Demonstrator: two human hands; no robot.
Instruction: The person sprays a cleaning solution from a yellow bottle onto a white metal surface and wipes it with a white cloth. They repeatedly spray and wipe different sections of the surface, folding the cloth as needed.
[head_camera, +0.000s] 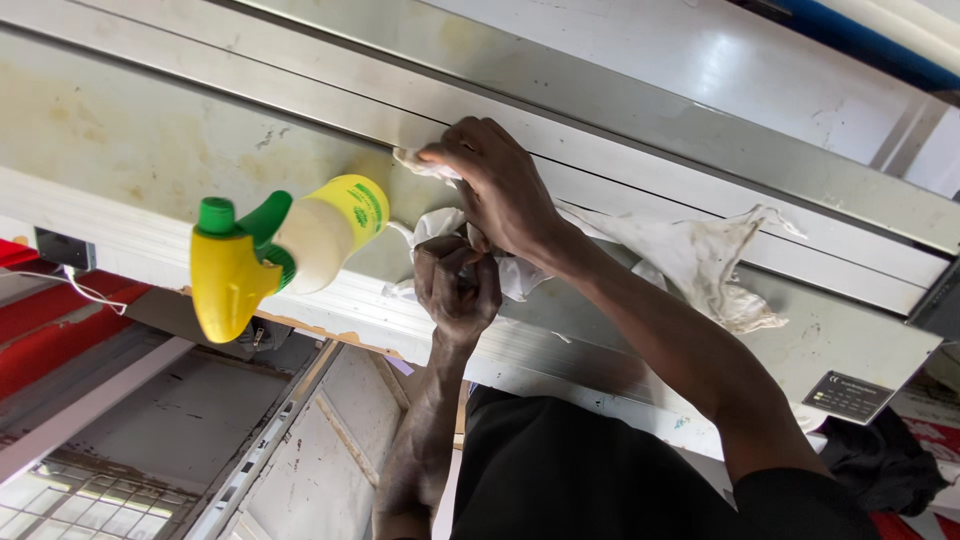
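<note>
My right hand (500, 190) presses a bunched end of a stained white cloth (700, 260) against a groove of the long aluminium frame (640, 110). Just below it, my left hand (455, 285) is closed in a fist around another part of the same cloth. The rest of the cloth trails off to the right over the metal panel. To the left of both hands, a yellow spray bottle (285, 250) with a green trigger and cap rests on the stained pale panel (130, 130), with nobody touching it.
A small black label plate (848, 395) sits on the panel's right corner, with a dark bundle of fabric (880, 465) beside it. Red surfaces (40, 335) and a wire grid (60, 505) lie at the left. A black socket with a white cord (60, 250) is at the left edge.
</note>
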